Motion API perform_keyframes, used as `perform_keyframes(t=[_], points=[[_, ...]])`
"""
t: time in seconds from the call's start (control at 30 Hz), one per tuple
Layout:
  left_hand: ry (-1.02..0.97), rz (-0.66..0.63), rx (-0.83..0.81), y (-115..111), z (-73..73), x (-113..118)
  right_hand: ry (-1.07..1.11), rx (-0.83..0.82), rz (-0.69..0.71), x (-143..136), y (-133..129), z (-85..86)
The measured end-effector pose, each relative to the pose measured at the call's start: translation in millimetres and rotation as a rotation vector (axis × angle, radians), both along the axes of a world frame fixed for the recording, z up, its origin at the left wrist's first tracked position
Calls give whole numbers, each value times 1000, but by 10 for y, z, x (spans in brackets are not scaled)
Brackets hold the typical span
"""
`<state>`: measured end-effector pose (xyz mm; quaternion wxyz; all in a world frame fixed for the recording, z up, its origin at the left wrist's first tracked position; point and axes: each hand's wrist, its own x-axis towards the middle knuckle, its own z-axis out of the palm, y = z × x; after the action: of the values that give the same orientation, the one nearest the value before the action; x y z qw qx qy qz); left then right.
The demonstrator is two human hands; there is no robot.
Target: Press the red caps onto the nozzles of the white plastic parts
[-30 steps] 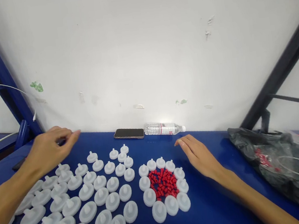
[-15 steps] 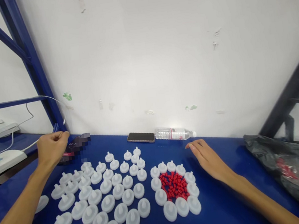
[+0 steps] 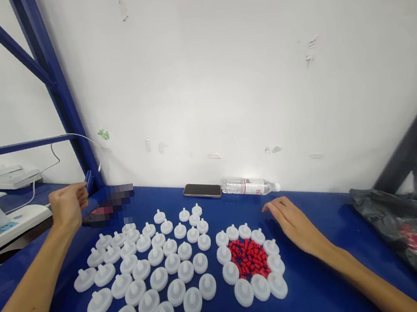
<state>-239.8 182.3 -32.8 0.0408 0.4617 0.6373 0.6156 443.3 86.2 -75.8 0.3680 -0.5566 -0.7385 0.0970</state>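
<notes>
My left hand (image 3: 68, 205) is raised over the far left of the blue table, fingers curled together with the back of the hand towards me. Anything inside them is hidden. Nearest to it lies a dark, partly blurred-out object (image 3: 102, 211). My right hand (image 3: 292, 221) rests palm down on the table, fingers loosely stretched and pointing left, holding nothing. Just left of it, several white round discs with short nozzles (image 3: 275, 265) form a ring around a pile of small red caps (image 3: 250, 259). Between my arms, many similar white discs (image 3: 159, 278) stand nozzle up in loose rows.
Against the back wall lie a phone (image 3: 202, 190) and a clear water bottle (image 3: 251, 185) on its side. A dark plastic bag (image 3: 389, 219) with red pieces sits at the right. A white power strip (image 3: 28, 218) and cables are at the left, beside a blue frame post (image 3: 64, 93).
The view has shifted slightly left. My left hand has moved a little left and its fingers curl more tightly. A disc beside my left forearm now shows fully. My right hand stays nearly still.
</notes>
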Motion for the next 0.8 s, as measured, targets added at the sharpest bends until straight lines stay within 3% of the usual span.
perform_keyframes(t=[0.13,0.27,0.53,0.8], points=[[82,151,-24,-100,-224,152,11,-2,16,-41,-6,-10],[185,197,-87,-168,-379,380,19,15,45,-89,-17,2],[217,243,-118,-120,-420,675,26,60,70,-133,21,10],[108,208,-78,173,-506,1017,-26,65,5,-77,159,-168]])
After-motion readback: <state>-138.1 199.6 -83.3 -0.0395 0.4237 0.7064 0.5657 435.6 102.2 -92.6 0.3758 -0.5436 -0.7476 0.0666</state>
